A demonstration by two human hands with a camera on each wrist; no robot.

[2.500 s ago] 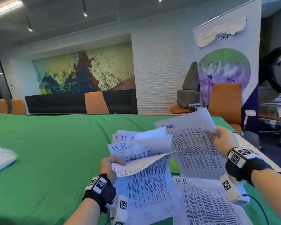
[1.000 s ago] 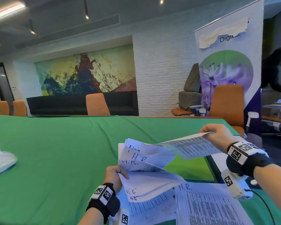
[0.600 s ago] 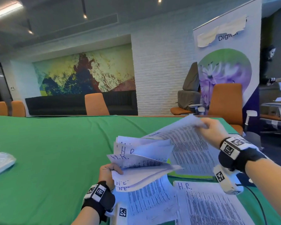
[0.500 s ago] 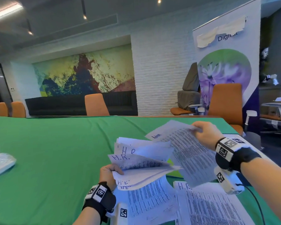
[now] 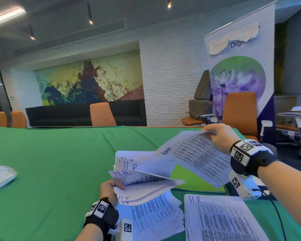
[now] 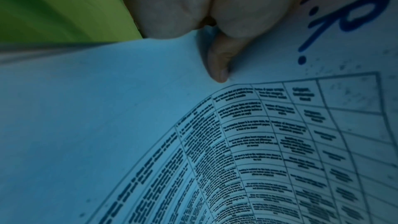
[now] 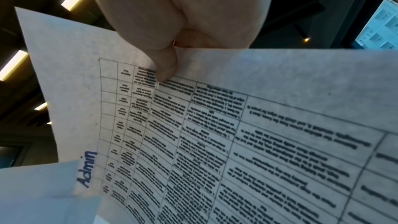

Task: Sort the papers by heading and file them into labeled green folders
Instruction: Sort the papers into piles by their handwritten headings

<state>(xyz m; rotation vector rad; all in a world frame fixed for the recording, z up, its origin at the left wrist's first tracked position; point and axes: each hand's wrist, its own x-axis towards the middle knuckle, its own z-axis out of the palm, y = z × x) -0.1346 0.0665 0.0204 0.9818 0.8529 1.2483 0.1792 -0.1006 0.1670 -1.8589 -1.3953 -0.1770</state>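
Now the Admin sheet (image 5: 196, 159) is up in the air, pinched at its far edge by the right hand (image 5: 219, 136), thumb on the printed table and fingers curled behind the paper, as the right wrist view shows. Half a second ago that same sheet hung a touch lower over the table; it has since been drawn clear to the right, so its blue "Admin" heading reads plainly, apart from the rest. The left hand (image 5: 109, 188) grips the fanned stack (image 5: 142, 178) near its lower corner, thumb pressed on top and fingers curled beneath, with "H.R." headings showing on several leaves. Below the lifted sheet lies a bright green folder (image 5: 189, 181); its label cannot be seen. Nearer the person sits the H.R. pile (image 5: 221, 221) flat on the green tablecloth (image 5: 59, 162). By the look of it, one Admin page is sorted out of the H.R. leaves, and filing has yet to begin.
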